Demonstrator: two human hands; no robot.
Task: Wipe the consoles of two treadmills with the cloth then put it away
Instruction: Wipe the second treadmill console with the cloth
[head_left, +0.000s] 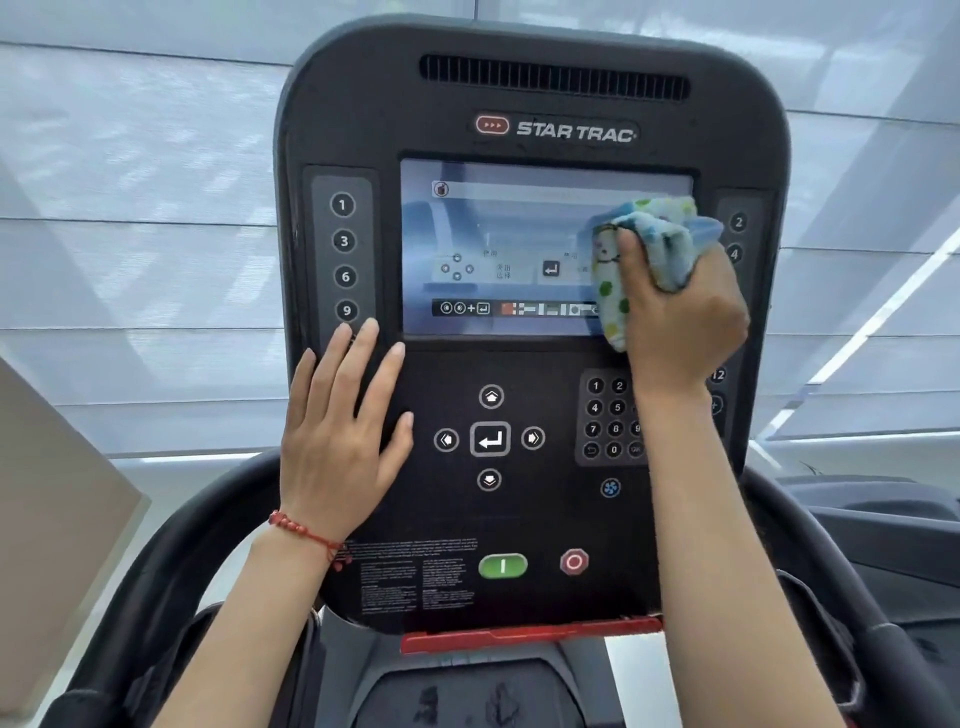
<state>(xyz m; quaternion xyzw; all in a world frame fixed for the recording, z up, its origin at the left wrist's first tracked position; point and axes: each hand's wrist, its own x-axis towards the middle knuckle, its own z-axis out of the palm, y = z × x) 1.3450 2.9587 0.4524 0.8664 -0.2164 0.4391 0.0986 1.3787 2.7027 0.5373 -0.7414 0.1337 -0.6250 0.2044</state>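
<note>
A black Star Trac treadmill console (530, 119) fills the view, with a lit screen (498, 244) in its upper half. My right hand (680, 312) is closed on a bunched blue cloth with coloured dots (649, 234), pressed against the right edge of the screen. My left hand (343, 436) lies flat with fingers spread on the console's lower left, beside the arrow buttons (490, 439). It holds nothing. A red bead bracelet sits on the left wrist.
A green start button (503, 565) and a red stop button (574, 561) sit low on the console, a number keypad (608, 418) at the right. Black handrails (810, 545) curve on both sides. Window blinds (130, 208) hang behind. Part of another machine (893, 519) shows at right.
</note>
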